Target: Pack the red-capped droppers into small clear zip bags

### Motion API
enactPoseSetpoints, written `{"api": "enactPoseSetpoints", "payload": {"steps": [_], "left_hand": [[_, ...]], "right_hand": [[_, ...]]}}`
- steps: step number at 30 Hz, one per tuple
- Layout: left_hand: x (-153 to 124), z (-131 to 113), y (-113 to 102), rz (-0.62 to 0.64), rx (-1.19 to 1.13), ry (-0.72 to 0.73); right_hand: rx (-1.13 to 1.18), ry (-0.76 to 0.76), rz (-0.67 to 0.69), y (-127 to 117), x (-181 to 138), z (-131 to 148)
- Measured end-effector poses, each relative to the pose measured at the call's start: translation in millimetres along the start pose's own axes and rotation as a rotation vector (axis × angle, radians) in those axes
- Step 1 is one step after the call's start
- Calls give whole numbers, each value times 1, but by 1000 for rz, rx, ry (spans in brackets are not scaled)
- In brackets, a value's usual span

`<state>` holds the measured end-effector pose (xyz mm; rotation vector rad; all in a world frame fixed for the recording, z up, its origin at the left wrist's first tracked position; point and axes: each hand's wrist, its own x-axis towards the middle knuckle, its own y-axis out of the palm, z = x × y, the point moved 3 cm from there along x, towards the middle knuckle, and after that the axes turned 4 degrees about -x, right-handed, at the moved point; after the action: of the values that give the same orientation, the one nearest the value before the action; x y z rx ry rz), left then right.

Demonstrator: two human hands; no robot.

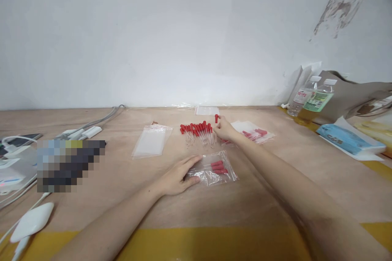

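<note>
One camera is sitting on the person's head. It is looking forward and a little down across the wooden table, toward the white wall at the back. Both arms are showing from the bottom edge, with the left hand and right hand lying close, near the middle.

A red-bulbed dropper stands upright, lifted just above a row of droppers. A clear bag lies flat on the tabletop, holding a few more.
</note>
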<state>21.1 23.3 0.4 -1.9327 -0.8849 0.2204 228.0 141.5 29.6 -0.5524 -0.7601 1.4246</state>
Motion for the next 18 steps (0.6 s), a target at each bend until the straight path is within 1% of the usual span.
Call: {"api": "enactPoseSetpoints", "payload": {"steps": [1, 4, 6, 9, 12, 15, 18], "left_hand": [[0, 0, 0, -5, 5, -4], [0, -1, -1, -15, 21, 3], [0, -2, -2, -14, 25, 14], [0, -2, -2, -10, 30, 14], [0, -1, -2, -7, 34, 7], [0, -1, -2, -9, 26, 8], [0, -1, -2, -10, 18, 9]], "right_hand": [[53, -5, 3, -6, -10, -4], [383, 22, -8, -21, -44, -23], [548, 62, -112, -24, -65, -39], [700, 114, -252, -18, -86, -58], [792, 149, -308, -6, -92, -64], [893, 161, -300, 3, -91, -61], [967, 159, -198, 9, -92, -56]]}}
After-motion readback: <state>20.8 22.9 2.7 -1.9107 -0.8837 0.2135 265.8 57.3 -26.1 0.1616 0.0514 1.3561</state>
